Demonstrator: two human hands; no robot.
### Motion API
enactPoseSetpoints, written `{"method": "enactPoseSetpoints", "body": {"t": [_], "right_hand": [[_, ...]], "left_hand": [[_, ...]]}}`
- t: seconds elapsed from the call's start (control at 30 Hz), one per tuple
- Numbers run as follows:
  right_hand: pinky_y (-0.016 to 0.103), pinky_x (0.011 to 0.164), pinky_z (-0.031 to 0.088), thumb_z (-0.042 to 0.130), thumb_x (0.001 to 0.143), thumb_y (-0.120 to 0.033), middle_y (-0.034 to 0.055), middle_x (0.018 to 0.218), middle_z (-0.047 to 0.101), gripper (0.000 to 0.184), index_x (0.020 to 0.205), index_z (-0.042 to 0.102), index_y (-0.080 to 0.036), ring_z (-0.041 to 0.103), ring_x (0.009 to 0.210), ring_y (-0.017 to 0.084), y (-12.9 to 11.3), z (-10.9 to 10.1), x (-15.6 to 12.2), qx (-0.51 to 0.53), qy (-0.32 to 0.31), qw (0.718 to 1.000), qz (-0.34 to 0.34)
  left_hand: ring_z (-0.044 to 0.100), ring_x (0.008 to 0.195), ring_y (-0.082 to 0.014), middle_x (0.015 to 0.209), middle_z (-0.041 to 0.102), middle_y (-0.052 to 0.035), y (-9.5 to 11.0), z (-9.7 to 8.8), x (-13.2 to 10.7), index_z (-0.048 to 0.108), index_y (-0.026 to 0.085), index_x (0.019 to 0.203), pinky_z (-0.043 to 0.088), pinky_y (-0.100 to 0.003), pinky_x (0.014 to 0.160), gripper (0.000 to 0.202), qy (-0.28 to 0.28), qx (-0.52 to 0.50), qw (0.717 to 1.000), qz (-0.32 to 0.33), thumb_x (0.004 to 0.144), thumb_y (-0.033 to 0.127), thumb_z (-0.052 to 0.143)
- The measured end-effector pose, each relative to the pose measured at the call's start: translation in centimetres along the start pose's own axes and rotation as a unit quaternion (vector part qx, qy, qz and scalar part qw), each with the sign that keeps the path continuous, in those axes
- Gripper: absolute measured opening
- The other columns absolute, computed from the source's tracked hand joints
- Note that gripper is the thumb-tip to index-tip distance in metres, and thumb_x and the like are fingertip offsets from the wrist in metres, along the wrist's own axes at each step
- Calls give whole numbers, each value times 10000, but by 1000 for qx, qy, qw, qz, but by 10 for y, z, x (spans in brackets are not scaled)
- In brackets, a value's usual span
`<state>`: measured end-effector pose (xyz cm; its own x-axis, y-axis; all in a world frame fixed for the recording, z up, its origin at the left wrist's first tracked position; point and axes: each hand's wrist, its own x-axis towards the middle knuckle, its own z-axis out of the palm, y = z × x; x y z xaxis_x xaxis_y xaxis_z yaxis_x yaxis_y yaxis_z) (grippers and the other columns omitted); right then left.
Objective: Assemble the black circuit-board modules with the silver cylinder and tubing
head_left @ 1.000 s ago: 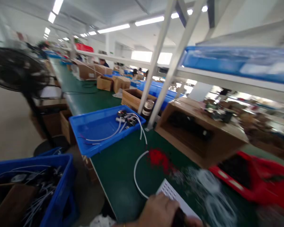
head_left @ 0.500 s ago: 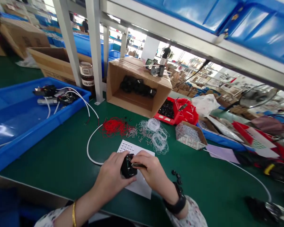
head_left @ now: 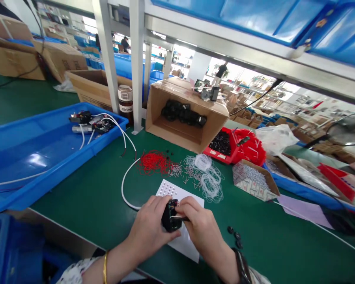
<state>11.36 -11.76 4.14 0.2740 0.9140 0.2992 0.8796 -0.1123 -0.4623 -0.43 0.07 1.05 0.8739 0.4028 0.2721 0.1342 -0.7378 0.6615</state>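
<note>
My left hand (head_left: 149, 228) is closed around a small black plastic part (head_left: 169, 217), held just above a white sheet with rows of dots (head_left: 177, 195). My right hand (head_left: 202, 227) pinches a thin metal tool (head_left: 180, 217) against the same part. A white cable (head_left: 127, 185) curls from under my left hand toward the blue tray (head_left: 32, 157). Beyond the sheet lie a heap of red wires (head_left: 154, 161), small metal pins (head_left: 185, 172) and coils of thin white wire (head_left: 208, 175).
An open cardboard box (head_left: 183, 112) with black parts lies on its side behind the wires. A red bin (head_left: 225, 148), a small carton of pins (head_left: 253, 179) and loose black caps (head_left: 235, 233) sit to the right. A jar (head_left: 126, 100) stands by the shelf post.
The view swung from the left aisle back onto the bench, then shifted slightly left. Both hands came together on the black part and now hold it a little higher over the sheet.
</note>
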Motion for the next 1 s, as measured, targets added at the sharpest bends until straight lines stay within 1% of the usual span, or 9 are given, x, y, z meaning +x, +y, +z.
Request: {"method": "enactPoseSetpoints", "body": {"t": [0.13, 0.23, 0.3, 0.4, 0.5, 0.6, 0.73, 0.87, 1.0], "right_hand": [[248, 613, 387, 573, 744, -40, -2, 778, 485, 192, 682, 466, -187, 509, 690, 150, -1, -6, 12, 56, -44, 992, 105], [240, 607, 361, 604, 652, -25, -29, 734, 442, 259, 699, 417, -198, 452, 669, 141, -1, -9, 21, 144, -59, 969, 194], [236, 569, 337, 595, 628, -44, -34, 712, 437, 259, 707, 405, -202, 415, 641, 140, -2, -7, 24, 195, -81, 952, 221], [244, 577, 338, 561, 666, -96, -18, 721, 454, 155, 688, 445, -196, 425, 654, 151, -7, -1, 25, 236, -76, 946, 207], [249, 623, 367, 535, 719, -137, -3, 747, 461, 67, 700, 506, -195, 464, 699, 162, -12, 7, 20, 223, -7, 960, 170], [237, 693, 397, 532, 774, -161, 12, 816, 493, 56, 740, 550, -203, 509, 777, 165, -14, 14, 13, 196, 42, 972, 123], [215, 690, 413, 519, 825, -169, 16, 860, 509, 88, 769, 569, -215, 537, 781, 153, -8, 17, 3, 152, 53, 983, 89], [219, 677, 428, 515, 842, -196, 30, 875, 513, 77, 778, 556, -213, 545, 790, 163, -1, 19, -1, 130, 31, 987, 88], [242, 671, 427, 523, 823, -232, 45, 860, 492, 93, 735, 526, -202, 525, 802, 185, -5, 22, 1, 143, 46, 979, 136]], "left_hand": [[504, 959, -276, 1037, 572, -75, 0, -1, -2, 431, 167, 1122, 454, -458, 860, 755, 0, -13, 1000, 1, 504, 242, 857], [502, 937, -267, 1031, 570, -58, 1, -6, -3, 456, 186, 1079, 451, -440, 833, 714, -19, -30, 999, 4, 498, 282, 861], [500, 933, -263, 1021, 572, -42, -1, -9, -4, 473, 202, 1051, 443, -432, 827, 661, -36, -41, 998, 11, 517, 303, 849], [498, 926, -253, 1019, 572, -34, -6, -12, -5, 477, 205, 1056, 430, -420, 842, 651, -35, -61, 997, 19, 527, 322, 838], [491, 935, -252, 1038, 568, -49, -11, -11, -5, 457, 183, 1103, 430, -410, 853, 721, -25, -73, 997, 10, 505, 293, 846], [483, 947, -257, 1051, 566, -58, -12, -12, -4, 447, 169, 1131, 422, -418, 873, 749, -30, -70, 997, 3, 508, 289, 845], [478, 940, -242, 1038, 565, -41, -12, -14, -2, 455, 189, 1122, 427, -393, 854, 719, -44, -78, 996, 5, 528, 318, 837], [474, 930, -239, 1010, 562, -22, -12, -12, -2, 467, 213, 1098, 421, -389, 837, 699, -49, -76, 996, 2, 525, 366, 837], [480, 922, -234, 1001, 567, -7, -11, -11, -1, 476, 223, 1071, 412, -388, 846, 691, -56, -75, 996, 6, 506, 377, 844]]}}
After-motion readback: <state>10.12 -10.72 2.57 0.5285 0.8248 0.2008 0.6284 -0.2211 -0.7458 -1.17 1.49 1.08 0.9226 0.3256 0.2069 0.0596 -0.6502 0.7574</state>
